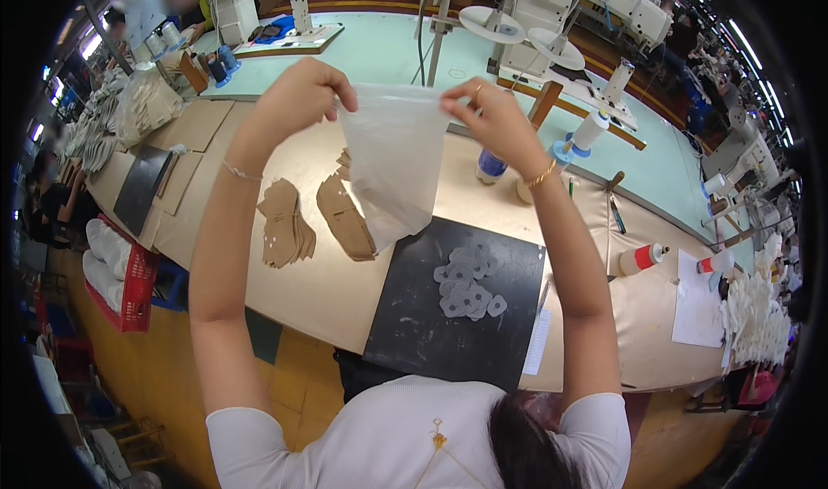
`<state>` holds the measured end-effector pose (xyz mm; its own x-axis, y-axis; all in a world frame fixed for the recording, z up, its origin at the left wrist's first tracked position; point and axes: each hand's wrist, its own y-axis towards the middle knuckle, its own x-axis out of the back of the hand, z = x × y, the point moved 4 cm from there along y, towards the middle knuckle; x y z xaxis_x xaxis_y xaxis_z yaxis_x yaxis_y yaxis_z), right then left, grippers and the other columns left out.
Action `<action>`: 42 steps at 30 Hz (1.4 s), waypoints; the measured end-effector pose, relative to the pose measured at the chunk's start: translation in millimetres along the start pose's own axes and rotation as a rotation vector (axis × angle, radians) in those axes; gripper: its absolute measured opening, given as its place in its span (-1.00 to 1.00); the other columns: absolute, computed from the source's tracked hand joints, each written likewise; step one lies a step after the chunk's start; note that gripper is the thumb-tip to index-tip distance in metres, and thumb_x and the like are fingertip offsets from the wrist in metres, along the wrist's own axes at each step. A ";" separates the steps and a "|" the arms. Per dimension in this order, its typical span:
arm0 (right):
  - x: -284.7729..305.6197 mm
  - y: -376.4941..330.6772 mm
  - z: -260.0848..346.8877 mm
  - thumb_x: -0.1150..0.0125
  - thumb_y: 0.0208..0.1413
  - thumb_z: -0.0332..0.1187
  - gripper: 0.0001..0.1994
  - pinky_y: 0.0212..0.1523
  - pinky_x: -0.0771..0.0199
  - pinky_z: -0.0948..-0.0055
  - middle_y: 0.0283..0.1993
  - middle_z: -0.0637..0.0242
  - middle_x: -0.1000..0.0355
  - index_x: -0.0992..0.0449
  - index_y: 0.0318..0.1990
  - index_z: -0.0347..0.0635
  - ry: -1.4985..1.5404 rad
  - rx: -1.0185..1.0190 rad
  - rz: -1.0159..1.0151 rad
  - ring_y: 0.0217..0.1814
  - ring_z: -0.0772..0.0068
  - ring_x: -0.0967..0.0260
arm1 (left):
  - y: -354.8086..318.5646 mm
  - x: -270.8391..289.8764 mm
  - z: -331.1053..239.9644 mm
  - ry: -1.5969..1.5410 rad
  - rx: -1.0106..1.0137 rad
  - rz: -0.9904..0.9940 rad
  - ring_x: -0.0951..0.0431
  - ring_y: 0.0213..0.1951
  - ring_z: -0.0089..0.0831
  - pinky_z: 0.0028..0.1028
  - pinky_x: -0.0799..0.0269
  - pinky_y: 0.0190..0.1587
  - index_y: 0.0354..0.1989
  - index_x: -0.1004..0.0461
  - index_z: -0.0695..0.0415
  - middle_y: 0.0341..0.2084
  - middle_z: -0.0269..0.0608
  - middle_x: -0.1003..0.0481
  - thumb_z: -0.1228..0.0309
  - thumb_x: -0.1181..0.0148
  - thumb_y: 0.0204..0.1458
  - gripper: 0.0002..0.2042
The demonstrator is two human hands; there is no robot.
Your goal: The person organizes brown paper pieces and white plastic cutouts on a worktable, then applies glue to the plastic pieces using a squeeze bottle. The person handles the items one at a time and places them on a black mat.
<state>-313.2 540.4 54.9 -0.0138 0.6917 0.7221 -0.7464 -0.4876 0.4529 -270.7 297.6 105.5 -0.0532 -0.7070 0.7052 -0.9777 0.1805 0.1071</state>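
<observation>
A translucent white plastic bag [395, 157] hangs upright between my hands over the table. My left hand [306, 95] pinches its upper left corner, and my right hand [493, 114] pinches the upper right corner. What the bag holds, if anything, cannot be made out. Just below and right of the bag, a loose heap of small grey pieces with dark centres [467, 282] lies on a black mat [431, 347]. Left of the bag are stacks of brown cut pieces [285, 223], one of them [339, 213] close beside its lower edge.
A bottle with a blue label [491, 166] stands behind my right forearm. Farther right are a red-banded bottle [642, 259], a thread cone [590, 132] and a white sheet [697, 304]. Sewing machines [539, 15] stand on the pale green table beyond. A red crate [138, 286] sits low at left.
</observation>
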 end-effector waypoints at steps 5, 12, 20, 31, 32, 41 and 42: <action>47.2 73.3 -73.8 -0.20 0.10 -0.27 -0.78 -0.24 -0.47 0.50 -0.16 0.22 -0.54 -0.58 -0.18 -0.20 0.336 -0.326 -0.266 -0.26 0.42 -0.52 | 5.7 7.1 -15.8 0.104 0.022 -0.088 -0.52 -0.55 -0.44 -0.44 -0.46 -0.39 -0.32 -0.57 0.37 -0.48 -0.07 -0.56 0.67 0.09 -0.19 -0.70; 69.7 146.6 -224.7 -0.16 0.00 -0.27 -0.64 -0.04 -0.46 0.25 -0.13 -0.01 -0.53 -0.56 -0.08 -0.29 -0.572 -0.206 -0.225 -0.13 0.11 -0.52 | 21.5 44.1 -16.2 -0.081 -0.169 -0.167 -0.41 -0.57 -0.67 -0.60 -0.39 -0.50 -0.17 -0.53 0.30 -0.32 -0.27 -0.56 0.63 0.04 -0.15 -0.67; 74.3 169.8 -266.8 -0.35 -0.22 -0.06 -0.60 -0.41 -0.43 0.24 -0.60 0.04 -0.46 -0.52 -0.56 -0.32 -0.470 -0.320 -0.091 -0.54 0.16 -0.44 | 75.2 39.0 -9.0 0.253 -0.310 -0.286 -0.50 -0.05 -0.12 -0.32 -0.40 0.05 -0.17 -0.56 0.21 -0.18 -0.01 -0.54 0.52 -0.16 -0.27 -0.63; 83.5 186.4 -313.7 -0.29 -0.08 -0.33 -0.76 -0.57 -0.32 0.39 -0.55 0.26 -0.39 -0.41 -0.35 -0.30 -0.209 -0.414 -0.012 -0.60 0.44 -0.32 | 151.7 -17.5 -10.1 0.084 -0.282 -0.297 -0.57 -0.16 -0.05 -0.32 -0.48 -0.07 -0.23 -0.59 0.29 -0.27 0.08 -0.57 0.55 -0.13 -0.35 -0.62; 79.8 183.0 -301.8 -0.27 -0.06 -0.37 -0.78 -0.58 -0.29 0.41 -0.55 0.29 -0.37 -0.41 -0.34 -0.30 -0.214 -0.483 0.018 -0.61 0.46 -0.28 | 154.8 -22.1 -8.6 0.087 -0.292 -0.303 -0.57 -0.17 -0.05 -0.31 -0.49 -0.08 -0.25 -0.59 0.30 -0.30 0.09 -0.57 0.57 -0.10 -0.35 -0.63; 62.5 182.8 -299.4 -0.26 -0.03 -0.41 -0.77 -0.70 -0.15 0.50 -0.58 0.37 -0.33 -0.39 -0.22 -0.23 -0.126 -0.497 0.027 -0.67 0.57 -0.20 | 156.6 -61.3 22.2 0.033 -0.224 -0.284 -0.57 -0.17 -0.03 -0.27 -0.48 -0.08 -0.31 -0.60 0.30 -0.31 0.11 -0.57 0.63 -0.08 -0.32 -0.69; 66.8 182.9 -303.0 -0.25 -0.02 -0.43 -0.77 -0.73 -0.12 0.52 -0.59 0.40 -0.31 -0.38 -0.21 -0.23 -0.119 -0.514 0.041 -0.70 0.61 -0.18 | 161.3 -65.4 24.2 0.045 -0.227 -0.288 -0.57 -0.17 -0.04 -0.27 -0.48 -0.08 -0.31 -0.60 0.30 -0.31 0.11 -0.57 0.63 -0.08 -0.32 -0.68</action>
<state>-652.2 658.9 27.5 0.0033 0.5975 0.8019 -0.9772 -0.1683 0.1294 -429.9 356.4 59.8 0.2310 -0.7213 0.6529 -0.8811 0.1297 0.4549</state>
